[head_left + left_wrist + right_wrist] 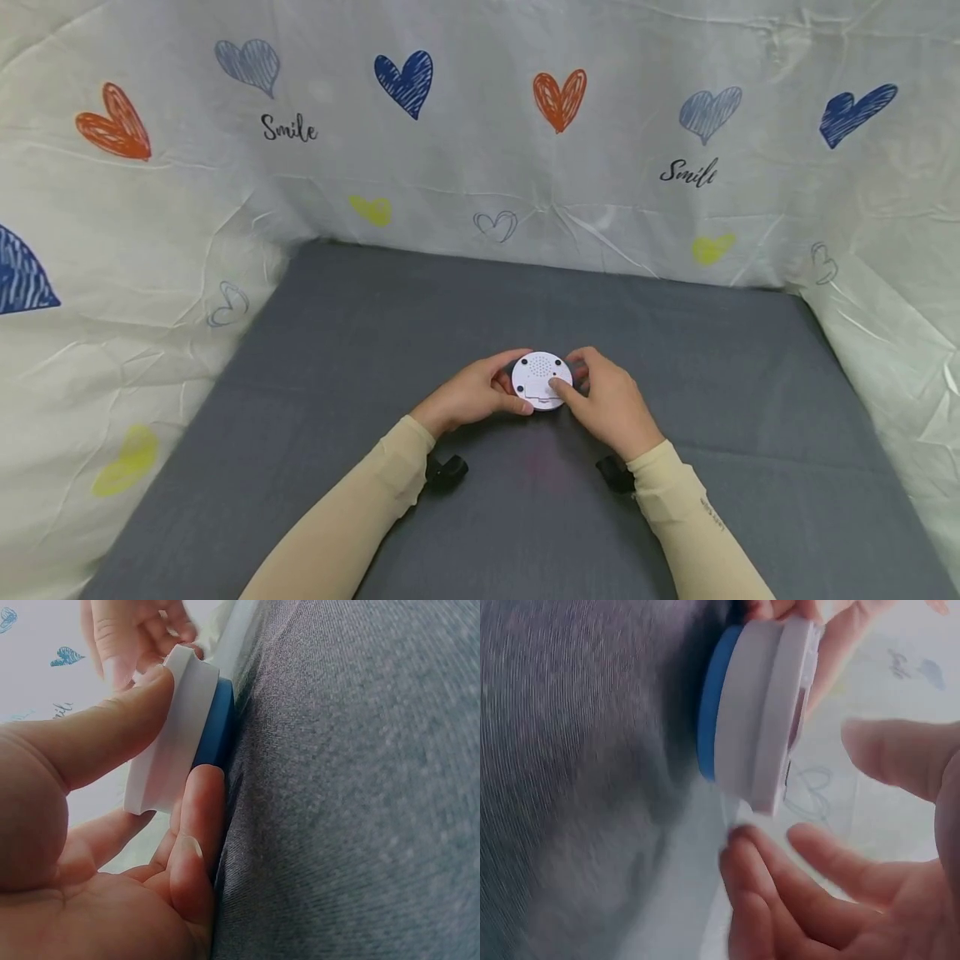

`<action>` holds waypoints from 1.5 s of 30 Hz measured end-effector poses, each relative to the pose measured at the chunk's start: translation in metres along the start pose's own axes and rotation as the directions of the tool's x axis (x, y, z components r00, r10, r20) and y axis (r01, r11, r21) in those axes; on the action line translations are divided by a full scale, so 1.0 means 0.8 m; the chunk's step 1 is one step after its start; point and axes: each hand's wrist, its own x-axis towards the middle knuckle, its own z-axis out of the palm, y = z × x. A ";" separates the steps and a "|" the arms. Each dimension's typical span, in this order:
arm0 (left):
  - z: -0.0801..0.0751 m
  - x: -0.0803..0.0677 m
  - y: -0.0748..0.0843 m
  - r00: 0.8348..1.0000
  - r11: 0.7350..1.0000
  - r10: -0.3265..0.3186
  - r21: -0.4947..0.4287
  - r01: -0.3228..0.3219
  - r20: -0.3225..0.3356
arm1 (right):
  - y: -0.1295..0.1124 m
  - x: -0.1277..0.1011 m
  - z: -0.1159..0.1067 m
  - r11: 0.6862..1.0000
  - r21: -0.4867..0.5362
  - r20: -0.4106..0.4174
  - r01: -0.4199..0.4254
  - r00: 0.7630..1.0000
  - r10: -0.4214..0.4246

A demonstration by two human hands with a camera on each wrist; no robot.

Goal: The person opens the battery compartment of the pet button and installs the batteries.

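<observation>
Grey tabletop point(315, 400) under both hands, open room on every side of them; heart-print sheet point(150, 250) walls it well beyond the fingertips and off to both sides. Beige sleeves point(352, 517) angle inward from the near edge. Left hand point(472, 393) curled, thumb and fingers pinching the rim of a round white disc point(542, 380) with a blue underside point(214, 727). Right hand point(611, 402) cups the disc's other side, thumb on its top face, fingers loosely bent. Disc sits between the two hands, blue side to the tabletop.
</observation>
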 end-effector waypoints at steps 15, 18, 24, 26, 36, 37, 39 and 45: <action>-0.002 0.000 0.001 1.000 1.000 0.010 -0.029 -0.009 0.026 | 0.006 0.004 -0.001 0.989 0.094 0.163 -0.111 0.982 0.095; -0.002 0.001 0.000 1.000 0.999 0.009 -0.032 -0.008 0.029 | 0.006 0.004 0.000 0.989 0.097 0.156 -0.112 0.983 0.096; -0.002 0.000 0.001 0.999 1.000 0.014 -0.022 -0.014 0.037 | 0.007 0.004 -0.001 0.986 0.113 0.161 -0.126 0.981 0.107; -0.003 0.000 0.001 0.999 1.000 0.014 -0.015 -0.014 0.037 | 0.007 0.004 -0.001 0.985 0.115 0.165 -0.131 0.980 0.111; -0.007 -0.001 0.001 0.999 1.000 0.011 0.006 -0.011 0.034 | 0.006 0.009 0.001 0.981 0.130 0.183 -0.142 0.976 0.117; -0.007 -0.001 0.001 0.999 1.000 0.013 0.006 -0.013 0.035 | 0.006 0.009 0.002 0.982 0.129 0.182 -0.137 0.977 0.112; -0.007 -0.001 0.000 0.999 1.000 0.016 0.001 -0.016 0.034 | 0.007 0.009 0.003 0.984 0.125 0.177 -0.125 0.979 0.102; -0.005 0.000 -0.001 0.999 0.999 0.022 -0.033 -0.021 0.037 | 0.010 0.007 0.004 0.987 0.120 0.159 -0.104 0.984 0.084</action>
